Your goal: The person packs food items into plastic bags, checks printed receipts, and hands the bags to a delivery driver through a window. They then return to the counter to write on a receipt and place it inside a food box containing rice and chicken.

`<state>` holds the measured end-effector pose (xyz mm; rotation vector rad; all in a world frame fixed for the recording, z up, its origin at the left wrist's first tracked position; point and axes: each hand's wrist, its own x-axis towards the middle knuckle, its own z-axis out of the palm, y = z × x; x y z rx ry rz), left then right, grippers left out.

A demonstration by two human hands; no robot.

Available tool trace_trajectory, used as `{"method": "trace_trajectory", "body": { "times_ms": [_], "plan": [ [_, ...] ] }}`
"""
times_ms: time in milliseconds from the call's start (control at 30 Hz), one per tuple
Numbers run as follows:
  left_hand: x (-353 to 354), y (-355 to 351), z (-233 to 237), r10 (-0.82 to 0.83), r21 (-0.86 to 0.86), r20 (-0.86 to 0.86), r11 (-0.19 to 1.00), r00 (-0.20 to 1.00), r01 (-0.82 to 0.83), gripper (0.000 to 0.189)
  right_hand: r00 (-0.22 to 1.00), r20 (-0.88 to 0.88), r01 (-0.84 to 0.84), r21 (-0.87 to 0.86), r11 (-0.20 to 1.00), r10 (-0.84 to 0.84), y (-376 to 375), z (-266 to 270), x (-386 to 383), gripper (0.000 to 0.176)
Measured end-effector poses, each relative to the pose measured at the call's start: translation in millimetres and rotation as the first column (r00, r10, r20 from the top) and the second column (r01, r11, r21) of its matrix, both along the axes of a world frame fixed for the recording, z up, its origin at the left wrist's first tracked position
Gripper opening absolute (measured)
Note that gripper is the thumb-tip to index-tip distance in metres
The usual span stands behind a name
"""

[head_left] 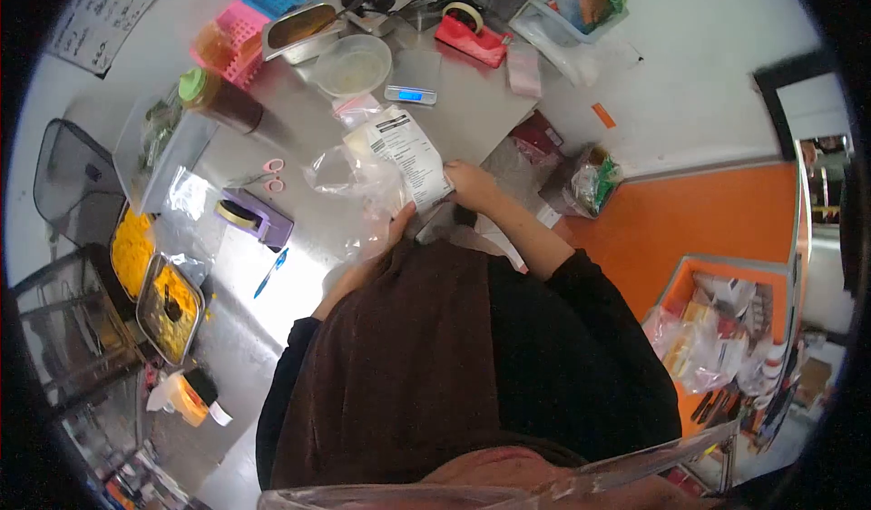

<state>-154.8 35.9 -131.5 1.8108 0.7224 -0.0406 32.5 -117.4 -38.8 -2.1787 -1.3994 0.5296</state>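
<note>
A long printed receipt (410,158) lies over a clear plastic bag (363,210) in front of my body, at the table's near edge. My right hand (472,186) is closed on the receipt's lower right edge. My left hand (400,223) is closed at its lower left, with the bag bunched beside the fingers. Just beyond the receipt sits a small pink-edged zip bag (356,109). Part of the left hand is hidden by the dark brown apron (399,365).
On the steel table (313,161) are pink-handled scissors (273,174), a purple tape dispenser (259,217), a blue pen (270,272) and a digital scale (411,94). Trays of yellow food (172,315) stand left. A red tape dispenser (472,40) is at the back; an orange crate (676,283) stands right.
</note>
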Motion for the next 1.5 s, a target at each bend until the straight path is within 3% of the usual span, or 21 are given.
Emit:
{"method": "trace_trajectory", "body": {
  "times_ms": [67,133,233,333,433,467,533,633,733,767,833,933,1067,1167,1233,1267,1367,1433,1500],
  "plan": [
    [4.9,0.0,24.2,0.063,-0.346,0.025,0.937,0.998,-0.051,0.050,0.994,-0.110,0.032,0.097,0.995,-0.022,-4.8,14.9,-8.3,0.045],
    [4.3,-5.2,79.1,0.193,-0.727,-0.034,0.668,0.981,-0.157,0.053,0.971,-0.240,0.063,0.179,0.982,-0.018,-11.9,21.3,-20.7,0.056],
    [7.3,-26.3,154.8,0.379,-0.736,0.029,0.634,0.925,-0.237,0.054,0.690,-0.724,0.226,0.210,0.951,-0.004,-29.6,42.6,-34.8,0.077],
    [19.9,-44.4,190.8,0.349,-0.788,-0.024,0.571,0.937,-0.232,0.055,0.572,-0.821,0.382,0.263,0.886,-0.003,-60.8,87.6,-38.7,0.087],
    [47.9,-63.7,227.2,0.083,-0.655,0.101,0.756,0.991,0.003,0.057,0.496,-0.861,0.606,0.249,0.755,-0.114,-85.8,125.6,-30.0,0.082],
    [59.5,-69.1,231.5,-0.021,-0.537,0.202,0.834,0.979,0.129,0.059,0.502,-0.854,0.647,0.265,0.715,-0.138,-97.8,137.0,-25.2,0.078],
    [85.7,-75.6,234.0,-0.264,-0.240,0.368,0.899,0.891,0.366,0.062,0.514,-0.837,0.725,0.305,0.617,-0.190,-125.7,159.7,-14.2,0.072],
    [135.6,-94.9,191.1,-0.380,0.149,0.612,0.917,0.694,0.371,0.065,0.398,-0.917,0.875,0.374,0.308,-0.017,-165.1,201.2,-4.3,0.063],
    [153.2,-145.2,256.4,-0.238,-0.171,0.818,0.770,0.524,0.615,0.067,0.495,-0.869,0.867,0.494,0.064,-0.010,-211.6,222.7,15.1,0.057],
    [158.5,-157.2,267.2,-0.293,-0.107,0.834,0.745,0.467,0.658,0.067,0.501,-0.862,0.862,0.505,-0.036,-0.079,-228.3,235.4,20.7,0.053],
    [166.6,-172.6,249.7,-0.326,-0.122,0.800,0.734,0.504,0.668,0.065,0.483,-0.851,0.822,0.521,-0.229,-0.203,-260.9,269.0,31.5,0.046],
    [170.6,-196.1,237.2,-0.360,-0.135,0.738,0.750,0.571,0.648,0.059,0.452,-0.826,0.713,0.561,-0.419,-0.337,-308.6,305.7,59.9,0.048],
    [177.2,-222.0,221.5,-0.395,-0.190,0.674,0.724,0.624,0.663,0.054,0.678,-0.664,0.305,0.643,-0.702,-0.314,-367.8,335.0,142.7,0.056],
    [183.3,-237.5,222.3,-0.421,-0.184,0.633,0.733,0.650,0.655,0.051,0.551,-0.774,0.217,0.494,-0.842,-0.312,-404.9,360.8,199.0,0.045],
    [185.8,-243.0,217.2,-0.420,-0.180,0.648,0.726,0.636,0.663,0.051,0.421,-0.845,0.087,0.400,-0.912,-0.330,-432.9,368.6,243.6,0.054],
    [186.1,-243.9,214.0,-0.415,-0.179,0.655,0.726,0.631,0.664,0.050,0.355,-0.876,0.020,0.356,-0.934,-0.327,-441.9,371.0,255.6,0.059],
    [180.1,-242.3,212.8,-0.409,-0.179,0.600,0.769,0.688,0.613,0.048,-0.087,-0.929,-0.085,0.367,-0.926,-0.360,-462.8,371.9,281.5,0.057],
    [173.8,-236.4,201.5,-0.358,-0.171,0.628,0.803,0.691,0.571,0.044,-0.241,-0.809,-0.503,0.576,-0.644,-0.536,-502.5,334.7,344.1,0.057],
    [165.4,-228.3,197.5,-0.329,-0.188,0.572,0.839,0.751,0.511,0.043,-0.248,-0.793,-0.462,0.602,-0.651,-0.557,-512.8,317.8,357.0,0.052]
  ]
}}
